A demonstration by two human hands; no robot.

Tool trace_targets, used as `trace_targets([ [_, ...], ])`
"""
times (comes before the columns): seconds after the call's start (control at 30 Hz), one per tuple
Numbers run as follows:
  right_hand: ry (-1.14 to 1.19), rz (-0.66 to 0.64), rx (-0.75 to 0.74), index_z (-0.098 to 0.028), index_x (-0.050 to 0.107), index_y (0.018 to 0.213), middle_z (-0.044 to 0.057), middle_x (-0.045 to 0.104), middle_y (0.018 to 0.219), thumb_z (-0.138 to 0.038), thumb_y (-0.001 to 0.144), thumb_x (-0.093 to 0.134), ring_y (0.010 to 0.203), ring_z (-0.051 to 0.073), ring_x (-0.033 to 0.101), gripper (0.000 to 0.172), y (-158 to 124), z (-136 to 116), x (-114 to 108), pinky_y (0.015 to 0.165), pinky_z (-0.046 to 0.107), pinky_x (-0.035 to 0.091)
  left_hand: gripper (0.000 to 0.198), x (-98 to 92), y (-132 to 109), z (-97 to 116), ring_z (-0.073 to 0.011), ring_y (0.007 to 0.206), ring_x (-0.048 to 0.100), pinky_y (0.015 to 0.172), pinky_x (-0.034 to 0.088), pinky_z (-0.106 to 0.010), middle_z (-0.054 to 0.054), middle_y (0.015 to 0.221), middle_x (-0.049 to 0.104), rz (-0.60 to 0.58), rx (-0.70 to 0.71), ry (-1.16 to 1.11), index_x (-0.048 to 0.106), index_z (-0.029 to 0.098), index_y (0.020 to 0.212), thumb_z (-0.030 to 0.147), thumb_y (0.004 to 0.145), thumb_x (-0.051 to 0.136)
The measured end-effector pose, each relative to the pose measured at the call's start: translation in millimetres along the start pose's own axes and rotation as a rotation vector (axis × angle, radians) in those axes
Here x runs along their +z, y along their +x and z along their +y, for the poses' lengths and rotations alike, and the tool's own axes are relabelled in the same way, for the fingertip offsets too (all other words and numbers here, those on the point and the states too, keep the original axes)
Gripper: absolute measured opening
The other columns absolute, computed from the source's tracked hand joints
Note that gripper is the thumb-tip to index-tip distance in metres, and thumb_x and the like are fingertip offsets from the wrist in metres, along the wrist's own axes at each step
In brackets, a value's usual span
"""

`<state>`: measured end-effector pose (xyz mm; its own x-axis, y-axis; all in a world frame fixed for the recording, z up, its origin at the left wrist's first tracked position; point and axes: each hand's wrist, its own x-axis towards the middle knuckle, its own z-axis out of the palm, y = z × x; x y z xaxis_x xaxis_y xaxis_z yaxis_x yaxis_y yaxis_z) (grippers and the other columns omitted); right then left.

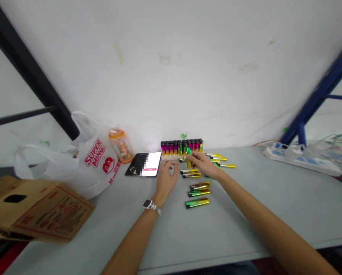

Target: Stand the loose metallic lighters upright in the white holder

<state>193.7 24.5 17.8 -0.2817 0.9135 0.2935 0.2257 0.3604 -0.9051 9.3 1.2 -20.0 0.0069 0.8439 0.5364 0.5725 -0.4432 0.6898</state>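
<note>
My right hand [202,162] pinches a green-and-yellow lighter [189,162] upright, just in front of a row of standing lighters [171,148]. That row runs along the wall, purple and yellow on the left, with green ones among them. To the left, my left hand [167,176] hovers beside the phone with its fingers loosely bent and apart, holding nothing visible; a watch is on its wrist. Several lighters lie flat between my arms, the nearest being a green-yellow lighter [197,203]. More lighters [221,159] lie beyond my right hand, some partly hidden by it.
Left of my hands lie a tablet or phone with a lit screen [153,164], an orange drink bottle [120,145], a white plastic bag [64,166] and a cardboard box [50,210]. A white power strip [302,160] sits at the right on the grey table [245,229].
</note>
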Motion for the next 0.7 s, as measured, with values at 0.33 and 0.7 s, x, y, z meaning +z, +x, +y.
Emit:
trace_targets([
  [0.33,0.608,0.225,0.233,-0.024,0.050,0.088,-0.006,0.056,0.060,-0.044,0.076,0.067,0.049,0.013,0.053,0.029,-31,-4,22,0.039,0.021,0.039,0.014,1.6,-1,-1,-0.0138,0.074,0.055,0.063,0.045,-0.026,-0.003,0.091,0.060,-0.038,-0.009,-0.010,0.066,0.019,0.087,0.020,0.086,0.052],
  [0.7,0.713,0.168,0.392,-0.020,0.043,0.057,-0.011,0.020,0.040,-0.073,0.076,0.045,0.034,0.004,0.013,0.056,-37,-6,20,0.035,0.019,0.007,0.015,-0.1,-3,8,-0.0125,0.071,0.054,0.059,0.042,-0.024,-0.002,0.089,0.059,-0.078,0.028,-0.046,0.066,0.019,0.087,0.022,0.087,0.052],
])
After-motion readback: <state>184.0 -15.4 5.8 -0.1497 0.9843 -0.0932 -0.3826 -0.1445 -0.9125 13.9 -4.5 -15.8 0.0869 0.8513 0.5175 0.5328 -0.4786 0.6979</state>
